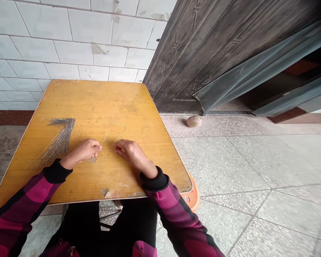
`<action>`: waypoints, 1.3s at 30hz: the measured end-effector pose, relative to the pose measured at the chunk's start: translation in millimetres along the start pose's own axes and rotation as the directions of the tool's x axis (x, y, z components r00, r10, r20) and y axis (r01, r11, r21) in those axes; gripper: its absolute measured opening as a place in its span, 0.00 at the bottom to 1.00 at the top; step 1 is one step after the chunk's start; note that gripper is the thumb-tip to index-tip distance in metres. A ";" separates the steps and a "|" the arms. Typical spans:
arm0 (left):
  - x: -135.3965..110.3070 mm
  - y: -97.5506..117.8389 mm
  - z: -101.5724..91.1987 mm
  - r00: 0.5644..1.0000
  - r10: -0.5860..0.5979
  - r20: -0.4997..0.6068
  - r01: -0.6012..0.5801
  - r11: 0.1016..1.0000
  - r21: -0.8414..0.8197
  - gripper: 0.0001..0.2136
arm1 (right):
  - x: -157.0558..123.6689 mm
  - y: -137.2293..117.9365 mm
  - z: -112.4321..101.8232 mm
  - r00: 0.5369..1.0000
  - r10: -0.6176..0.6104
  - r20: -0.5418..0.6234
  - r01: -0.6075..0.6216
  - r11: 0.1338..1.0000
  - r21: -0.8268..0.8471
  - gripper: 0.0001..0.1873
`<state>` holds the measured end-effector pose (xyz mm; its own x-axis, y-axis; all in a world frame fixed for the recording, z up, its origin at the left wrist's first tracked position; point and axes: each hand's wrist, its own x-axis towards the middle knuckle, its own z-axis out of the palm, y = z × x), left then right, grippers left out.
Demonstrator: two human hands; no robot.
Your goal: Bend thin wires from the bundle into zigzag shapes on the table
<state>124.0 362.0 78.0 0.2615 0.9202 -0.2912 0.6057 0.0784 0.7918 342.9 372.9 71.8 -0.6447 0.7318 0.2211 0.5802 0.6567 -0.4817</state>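
Note:
My left hand (89,149) is closed in a pinch above the yellow wooden table (101,103). A short straight length of thin wire (105,136) rises from near its fingertips. Opposite it, my right hand (131,152) pinches the end of a thin wire (125,129) that bends sharply and runs back to the left. Whether both lengths belong to one wire I cannot tell. A bundle of grey wires (65,137), each bent at an angle, lies on the table to the left, just behind my left wrist.
White wall tiles (91,30) stand behind the table's far edge. On the right are a dark carved door (176,57), a grey-green curtain (230,84) and a roundish stone-like object (194,121) on the floor. An orange stool (194,194) pokes out under the table's near right corner.

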 end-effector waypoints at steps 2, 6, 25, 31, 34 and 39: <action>-0.6 0.8 0.4 1.000 0.009 -0.029 -0.009 1.000 0.005 0.15 | -2.4 5.0 -8.4 1.000 0.023 -0.010 -0.021 0.995 0.098 0.04; -2.6 4.5 2.5 0.998 0.022 -0.057 -0.020 0.999 0.037 0.16 | -5.0 6.8 -14.4 0.997 0.070 -0.012 -0.066 0.975 0.214 0.04; -0.9 0.1 12.8 0.993 -0.120 0.001 0.119 0.980 -0.158 0.16 | -10.7 27.6 -28.5 0.974 0.202 -0.099 -0.192 0.976 0.103 0.05; 2.2 3.5 16.8 0.985 -0.164 -0.047 0.154 0.972 -0.177 0.16 | -12.3 34.3 -32.4 0.932 0.295 -0.209 -0.303 0.953 -0.007 0.06; 3.1 3.9 16.6 0.983 -0.175 -0.061 0.163 0.973 -0.166 0.16 | -11.9 33.4 -32.3 0.927 0.313 -0.207 -0.327 0.944 -0.040 0.06; 2.4 6.8 15.1 0.981 -0.183 -0.067 0.173 0.976 -0.132 0.16 | -12.6 33.4 -32.3 0.915 0.347 -0.207 -0.367 0.928 -0.068 0.05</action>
<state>140.1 358.9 74.6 0.0947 0.9140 -0.3946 0.5373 0.2867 0.7931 386.4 391.5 80.3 -0.2856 0.9349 0.2109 0.8085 0.3532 -0.4708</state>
